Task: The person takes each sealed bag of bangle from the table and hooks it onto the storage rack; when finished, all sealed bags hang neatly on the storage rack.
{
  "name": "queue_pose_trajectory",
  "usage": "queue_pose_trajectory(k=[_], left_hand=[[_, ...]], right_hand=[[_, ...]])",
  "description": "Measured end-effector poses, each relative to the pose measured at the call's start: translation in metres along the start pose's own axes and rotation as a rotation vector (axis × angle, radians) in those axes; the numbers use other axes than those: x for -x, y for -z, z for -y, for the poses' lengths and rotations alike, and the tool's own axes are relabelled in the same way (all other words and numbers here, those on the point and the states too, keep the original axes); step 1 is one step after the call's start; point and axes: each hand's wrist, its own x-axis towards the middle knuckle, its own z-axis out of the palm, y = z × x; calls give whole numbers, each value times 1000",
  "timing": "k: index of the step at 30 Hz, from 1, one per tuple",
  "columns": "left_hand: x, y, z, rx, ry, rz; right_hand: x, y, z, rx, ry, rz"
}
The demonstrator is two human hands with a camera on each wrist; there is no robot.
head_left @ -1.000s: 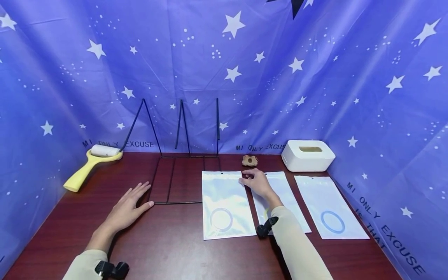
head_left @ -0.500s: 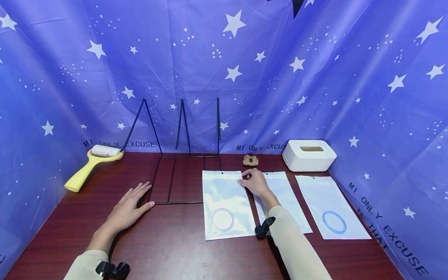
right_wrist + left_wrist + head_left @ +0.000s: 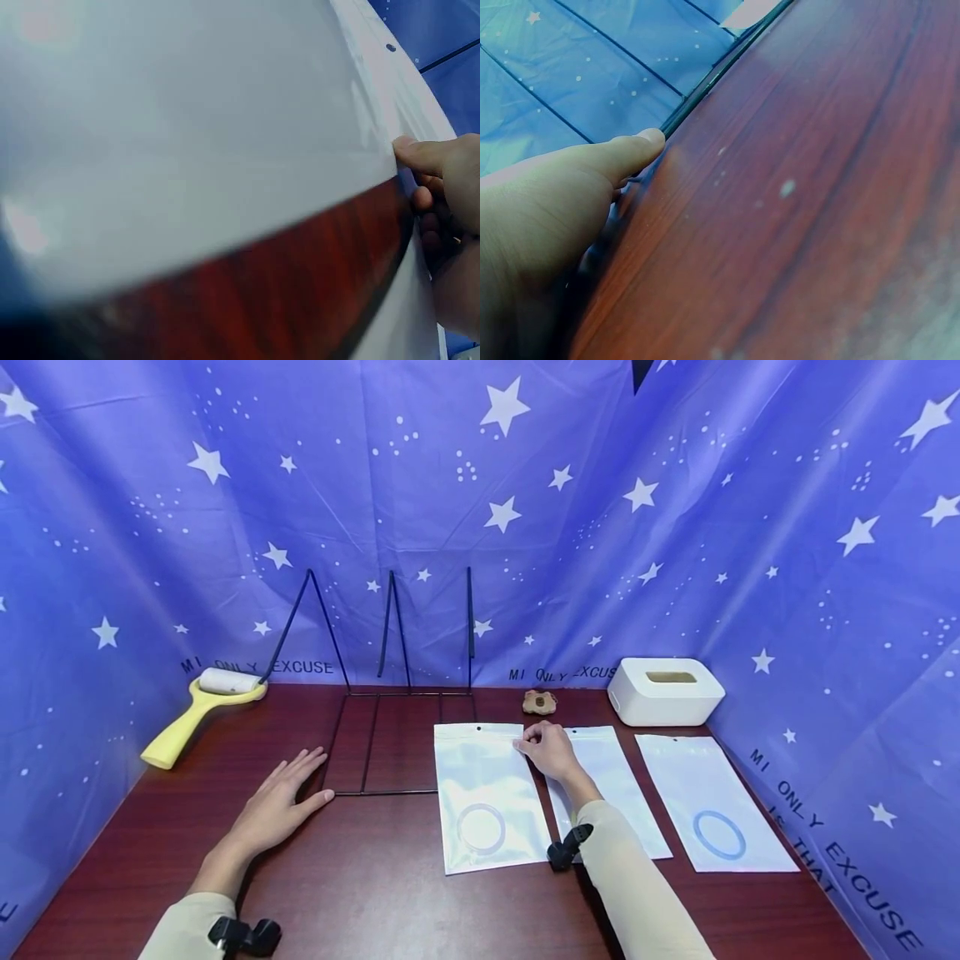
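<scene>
My right hand (image 3: pixel 551 752) pinches the upper right edge of a white zip bag (image 3: pixel 480 768) between thumb and fingers. A pale ring (image 3: pixel 482 806) shows at the bag's lower part; whether it is inside or printed I cannot tell. In the right wrist view, the thumb of the right hand (image 3: pixel 442 169) lies on the bag (image 3: pixel 225 112) near its seal. My left hand (image 3: pixel 281 802) lies with straight fingers at the left side of a black wire rack (image 3: pixel 365 743), thumb touching its front corner. The bag covers the rack's front right part.
Two more white bags lie to the right: one (image 3: pixel 607 777) partly under my right arm, another (image 3: pixel 712 777) with a blue ring. Behind them stand a white tissue box (image 3: pixel 667 697) and a small brown object (image 3: pixel 540 702). A yellow-handled lint roller (image 3: pixel 183 727) lies left.
The head view has shifted slightly. The bag's lower end has swung a little to the right, still in my right hand's pinch. My left hand keeps its place by the rack.
</scene>
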Motion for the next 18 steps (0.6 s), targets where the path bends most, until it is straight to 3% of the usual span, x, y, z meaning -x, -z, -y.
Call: queue_pose_trajectory(k=[5, 10, 18], left_hand=[[0, 0, 1, 4, 13, 9], [0, -1, 0, 3, 11, 7], [-1, 1, -2, -6, 5, -3]], right_hand=[[0, 4, 4, 40, 89, 13], [2, 13, 9, 26, 82, 16], [12, 27, 21, -187, 70, -29]])
